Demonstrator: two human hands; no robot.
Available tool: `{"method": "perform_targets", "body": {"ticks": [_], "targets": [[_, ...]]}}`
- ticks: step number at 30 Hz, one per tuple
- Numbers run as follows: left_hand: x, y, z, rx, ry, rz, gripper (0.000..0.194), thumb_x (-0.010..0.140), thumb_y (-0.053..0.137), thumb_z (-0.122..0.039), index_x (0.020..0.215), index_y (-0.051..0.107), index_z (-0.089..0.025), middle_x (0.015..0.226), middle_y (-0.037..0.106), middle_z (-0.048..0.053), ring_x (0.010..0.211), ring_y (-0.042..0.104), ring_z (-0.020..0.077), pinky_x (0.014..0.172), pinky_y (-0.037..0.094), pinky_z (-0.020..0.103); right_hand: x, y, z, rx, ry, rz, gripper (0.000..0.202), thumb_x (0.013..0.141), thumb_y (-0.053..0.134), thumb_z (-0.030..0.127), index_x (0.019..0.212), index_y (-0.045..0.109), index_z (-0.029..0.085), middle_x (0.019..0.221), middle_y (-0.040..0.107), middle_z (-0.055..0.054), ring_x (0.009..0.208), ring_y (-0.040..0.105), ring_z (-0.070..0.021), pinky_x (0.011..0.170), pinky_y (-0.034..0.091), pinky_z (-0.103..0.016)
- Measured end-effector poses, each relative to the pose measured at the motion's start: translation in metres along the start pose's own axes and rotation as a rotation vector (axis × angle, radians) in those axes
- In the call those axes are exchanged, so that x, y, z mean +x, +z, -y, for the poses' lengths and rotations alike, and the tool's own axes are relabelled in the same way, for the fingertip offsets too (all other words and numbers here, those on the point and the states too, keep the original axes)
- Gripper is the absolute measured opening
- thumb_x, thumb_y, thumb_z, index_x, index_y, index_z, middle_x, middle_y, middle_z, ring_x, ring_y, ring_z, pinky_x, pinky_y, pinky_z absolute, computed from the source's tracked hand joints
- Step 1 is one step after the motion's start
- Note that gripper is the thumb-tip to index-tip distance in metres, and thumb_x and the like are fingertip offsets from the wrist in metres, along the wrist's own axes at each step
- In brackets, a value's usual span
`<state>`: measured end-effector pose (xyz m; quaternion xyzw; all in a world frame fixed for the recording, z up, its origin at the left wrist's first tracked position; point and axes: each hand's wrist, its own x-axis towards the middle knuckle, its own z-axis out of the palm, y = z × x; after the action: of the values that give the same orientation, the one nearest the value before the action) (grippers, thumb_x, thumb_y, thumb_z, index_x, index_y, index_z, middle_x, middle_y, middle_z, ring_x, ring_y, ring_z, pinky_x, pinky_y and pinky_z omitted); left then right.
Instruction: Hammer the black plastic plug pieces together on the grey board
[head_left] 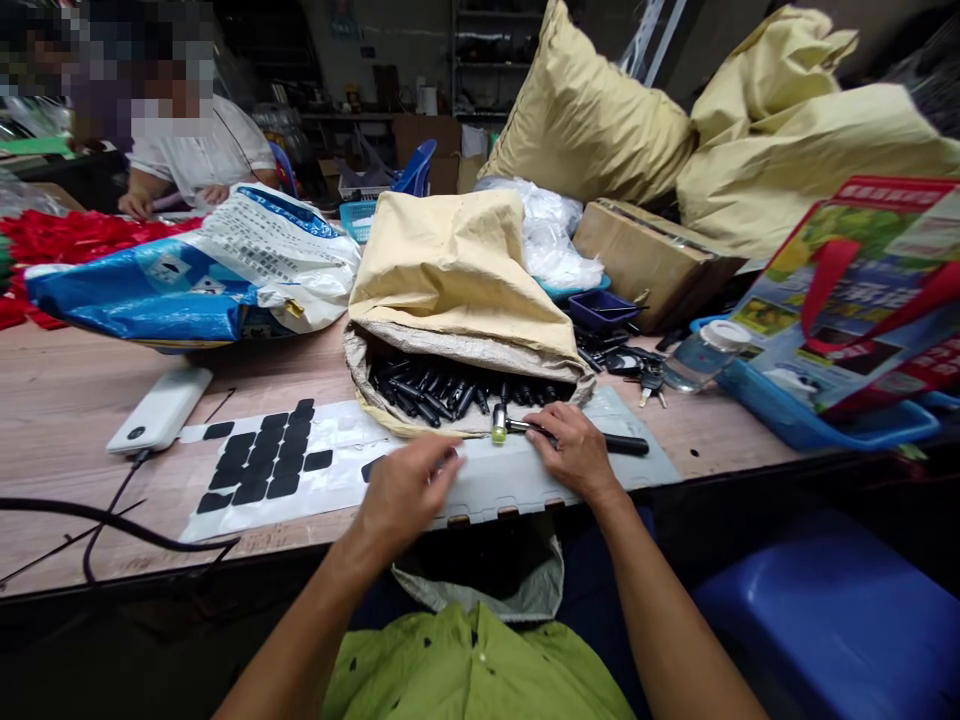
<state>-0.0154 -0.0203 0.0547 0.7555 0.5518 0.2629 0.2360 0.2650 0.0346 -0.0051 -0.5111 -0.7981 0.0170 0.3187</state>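
Observation:
My right hand point(571, 447) is closed over the handle of a small hammer point(626, 444) lying on a pale flat board point(495, 480). The hammer's head has a clear yellowish face and points left. My left hand point(411, 488) hovers above the board's left part, fingers curled together; whatever they hold, if anything, is hidden. Just beyond both hands, a beige sack point(442, 250) lies with its mouth towards me, full of black tube-like parts point(431, 392). Left of my left hand is a white sheet point(337, 485) bearing rows of black rounded-square stickers point(259, 465).
A white power bank point(160, 410) with a black cable lies at left, before a blue-and-white bag point(172, 285). Keys point(651, 385), a lidded jar point(705, 355) and a blue basket point(840, 425) stand right. An open sack point(525, 580) hangs below the table edge. Another person point(199, 150) sits across.

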Motion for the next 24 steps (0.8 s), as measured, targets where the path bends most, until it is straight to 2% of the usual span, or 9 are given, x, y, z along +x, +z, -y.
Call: {"method": "perform_targets", "body": {"ticks": [1,3,6,9,13,18,21,24], "targets": [[0.017,-0.007,0.010,0.102,-0.007,-0.114,0.028,0.099,0.055,-0.032,0.121,0.070,-0.025,0.114,0.074,0.005,0.094,0.067,0.0218,0.082,0.052,0.034,0.000,0.000,0.000,0.003,-0.002,-0.002,0.017,0.093,0.063,0.025,0.107,0.074,0.024,0.095,0.066,-0.005,0.096,0.058,-0.0237,0.087,0.047,-0.036],[0.048,-0.016,0.033,0.318,-0.016,-0.239,0.029,0.095,0.057,-0.024,0.121,0.070,-0.024,0.119,0.071,0.008,0.106,0.062,0.0280,0.090,0.051,0.040,0.000,0.000,-0.001,0.009,-0.005,-0.004,0.017,0.093,0.064,0.024,0.106,0.074,0.024,0.096,0.066,-0.005,0.096,0.058,-0.0236,0.086,0.047,-0.035],[0.078,-0.019,0.062,0.477,0.008,-0.205,0.029,0.086,0.064,-0.017,0.113,0.073,-0.022,0.119,0.072,0.008,0.114,0.055,0.0345,0.099,0.046,0.049,0.000,0.000,-0.001,0.012,0.003,-0.003,0.016,0.092,0.065,0.024,0.105,0.074,0.024,0.096,0.066,-0.005,0.095,0.058,-0.0230,0.085,0.047,-0.035],[0.088,-0.015,0.076,0.505,0.041,-0.187,0.024,0.085,0.066,-0.020,0.107,0.075,-0.023,0.114,0.073,0.008,0.117,0.052,0.0367,0.101,0.043,0.053,0.000,0.000,0.001,0.005,0.016,-0.001,0.015,0.091,0.067,0.024,0.104,0.074,0.023,0.096,0.066,-0.004,0.094,0.058,-0.0223,0.085,0.046,-0.034],[0.087,-0.010,0.084,0.494,0.069,-0.236,0.016,0.083,0.067,-0.019,0.098,0.073,-0.023,0.108,0.071,0.009,0.117,0.051,0.0370,0.100,0.041,0.054,0.000,0.001,0.001,-0.015,0.018,0.004,0.015,0.090,0.069,0.024,0.104,0.074,0.024,0.096,0.065,-0.004,0.094,0.057,-0.0218,0.086,0.046,-0.034],[0.081,-0.009,0.081,0.453,0.150,-0.307,0.006,0.088,0.066,-0.020,0.092,0.068,-0.024,0.098,0.071,0.006,0.112,0.053,0.0352,0.102,0.036,0.056,0.000,0.001,0.002,-0.018,0.018,0.007,0.015,0.090,0.069,0.024,0.105,0.074,0.023,0.096,0.065,-0.004,0.094,0.056,-0.0218,0.086,0.045,-0.034],[0.071,-0.001,0.062,0.332,0.269,-0.383,0.005,0.092,0.065,-0.023,0.097,0.067,-0.023,0.098,0.071,0.006,0.102,0.058,0.0297,0.096,0.042,0.048,-0.001,0.000,0.002,-0.005,0.023,0.007,0.015,0.091,0.068,0.023,0.104,0.074,0.024,0.096,0.065,-0.004,0.094,0.056,-0.0220,0.085,0.045,-0.034],[0.057,0.020,0.035,0.121,0.361,-0.323,0.012,0.093,0.067,-0.022,0.104,0.065,-0.022,0.097,0.071,0.004,0.092,0.061,0.0238,0.085,0.048,0.038,-0.001,0.000,0.002,0.004,0.027,0.004,0.015,0.091,0.068,0.023,0.104,0.074,0.024,0.096,0.065,-0.004,0.094,0.056,-0.0220,0.084,0.045,-0.034]]}}
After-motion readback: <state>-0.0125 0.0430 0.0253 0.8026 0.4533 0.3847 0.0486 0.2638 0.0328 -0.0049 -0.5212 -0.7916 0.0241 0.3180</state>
